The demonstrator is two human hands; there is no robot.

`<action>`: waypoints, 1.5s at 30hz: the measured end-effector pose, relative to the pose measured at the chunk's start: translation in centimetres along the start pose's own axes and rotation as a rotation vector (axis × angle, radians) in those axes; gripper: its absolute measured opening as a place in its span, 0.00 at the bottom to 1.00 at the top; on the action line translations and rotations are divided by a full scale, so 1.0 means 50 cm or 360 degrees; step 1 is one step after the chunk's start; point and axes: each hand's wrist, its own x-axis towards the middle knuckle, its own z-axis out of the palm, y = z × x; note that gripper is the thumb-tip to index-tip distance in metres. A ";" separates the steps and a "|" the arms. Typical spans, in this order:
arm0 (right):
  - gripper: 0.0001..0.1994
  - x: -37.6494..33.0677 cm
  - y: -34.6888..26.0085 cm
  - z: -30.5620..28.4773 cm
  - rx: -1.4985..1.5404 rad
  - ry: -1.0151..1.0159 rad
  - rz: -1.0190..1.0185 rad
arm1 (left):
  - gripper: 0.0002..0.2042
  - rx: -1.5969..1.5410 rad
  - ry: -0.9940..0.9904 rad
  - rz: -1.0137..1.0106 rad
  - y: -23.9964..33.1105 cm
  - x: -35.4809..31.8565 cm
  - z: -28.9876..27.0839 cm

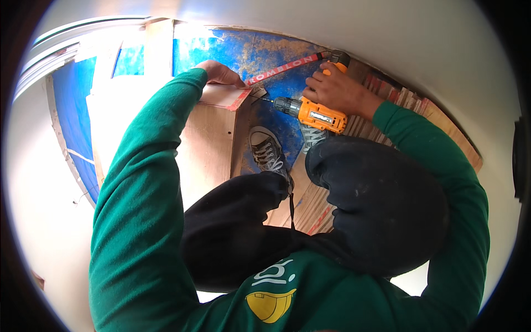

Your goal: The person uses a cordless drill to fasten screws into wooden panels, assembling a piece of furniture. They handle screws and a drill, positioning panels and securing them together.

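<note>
Through the head camera I am seeing, at far left, a blue sheet (74, 110) lying beside pale wood in strong glare. A green left sleeve (138, 177) is reaching up toward a wooden box (207, 138), its front face showing a small dark hole. The left hand (221, 73) is resting at the box's upper right corner, where a panel edge is showing red marking. Its fingers are bunching close together over that corner; the thumb's place is unclear to me, so I cannot tell whether they are pinching the panel.

From near those fingertips, a red strip (285, 68) with white lettering is slanting up to the right across a stained blue floor. Below, 2 dark shoes with white laces are standing: the left shoe (265, 148) and the right shoe (313, 136).

Above the shoes, an orange drill (322, 115) is pointing left, its thin bit reaching close to the box corner; I cannot tell whether the tip is touching. The right hand (336, 91) is gripping the drill's handle, fingers curling around it. Farther right, a stack of boards (395, 97) is lying along a pale wall (398, 39), partly behind the green right sleeve (437, 144).
</note>
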 end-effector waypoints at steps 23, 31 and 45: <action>0.10 0.008 0.003 0.002 -0.0103 0.0011 -0.0052 | 0.30 0.0375 0.0225 -0.0024 -0.101 -0.035 -0.047; 0.09 0.019 0.005 -0.007 -0.0097 -0.0095 -0.0074 | 0.35 0.0353 0.0136 -0.0056 -0.091 -0.035 -0.044; 0.10 0.032 0.008 -0.005 -0.0089 -0.0051 -0.0061 | 0.33 0.0278 0.0040 0.0184 -0.084 -0.107 -0.049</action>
